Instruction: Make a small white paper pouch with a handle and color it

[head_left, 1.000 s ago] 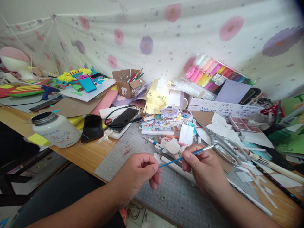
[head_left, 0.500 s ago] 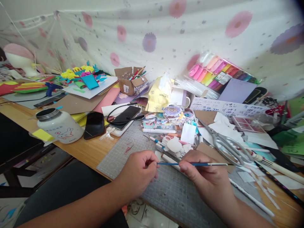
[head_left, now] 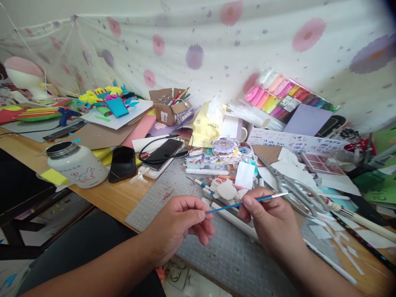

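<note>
A thin blue paintbrush (head_left: pixel 228 206) with a silver ferrule spans the gap between my hands, above a grey cutting mat (head_left: pixel 216 243). My left hand (head_left: pixel 182 222) pinches its handle end between thumb and forefinger, the other fingers loosely curled. Farther along the handle, my right hand (head_left: pixel 269 218) grips it between thumb and fingers, with the brush tip pointing up to the right. Behind the hands lie several pens (head_left: pixel 204 186) and a round white paper cutout (head_left: pixel 227 189). Large grey scissors (head_left: pixel 289 187) rest just beyond my right hand.
On the left stand a white jar (head_left: pixel 77 165) without a lid and a black phone (head_left: pixel 122 164). A stack of paper cutouts (head_left: pixel 213 156) sits mid-table before a yellow tissue pack (head_left: pixel 206 123). Coloured clay packs (head_left: pixel 287 93) lean at the back right. Paper scraps (head_left: pixel 320 232) litter the right side.
The paintbrush has gone from nearly level to tilted, its ferrule end raised. My right hand has moved up slightly, and the lower fingers of my left hand have loosened.
</note>
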The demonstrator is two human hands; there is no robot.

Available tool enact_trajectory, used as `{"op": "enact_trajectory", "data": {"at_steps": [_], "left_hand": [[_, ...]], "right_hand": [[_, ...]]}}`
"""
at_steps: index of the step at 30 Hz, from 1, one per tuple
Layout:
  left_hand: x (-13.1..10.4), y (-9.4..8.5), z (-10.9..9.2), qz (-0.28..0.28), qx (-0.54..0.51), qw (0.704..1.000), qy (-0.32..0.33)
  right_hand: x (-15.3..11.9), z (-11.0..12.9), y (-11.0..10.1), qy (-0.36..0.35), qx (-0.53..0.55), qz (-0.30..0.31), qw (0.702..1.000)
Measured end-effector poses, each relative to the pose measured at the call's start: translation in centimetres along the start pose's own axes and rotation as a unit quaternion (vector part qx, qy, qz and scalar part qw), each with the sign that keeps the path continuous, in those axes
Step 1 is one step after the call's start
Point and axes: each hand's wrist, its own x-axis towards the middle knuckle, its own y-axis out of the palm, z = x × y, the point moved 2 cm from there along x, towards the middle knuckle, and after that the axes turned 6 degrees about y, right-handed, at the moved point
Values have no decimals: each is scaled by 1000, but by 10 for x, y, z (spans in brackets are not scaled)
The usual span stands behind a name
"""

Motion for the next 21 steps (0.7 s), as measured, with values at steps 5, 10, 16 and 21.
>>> {"op": "enact_trajectory", "data": {"at_steps": [5,10,16,21], "left_hand": [[2,1,-4,-38,135,990,18],[4,4,-6,-77,223,972,10],[3,5,-7,-85,243,966,16],[1,5,-10,-67,226,972,22]], "right_hand": [[-6,8,1,-61,-77,9,995],[-11,16,4,-118,-151,7,981],[-11,18,4,-124,-172,-1,977],[-6,15,2,-92,-125,-4,988]]}}
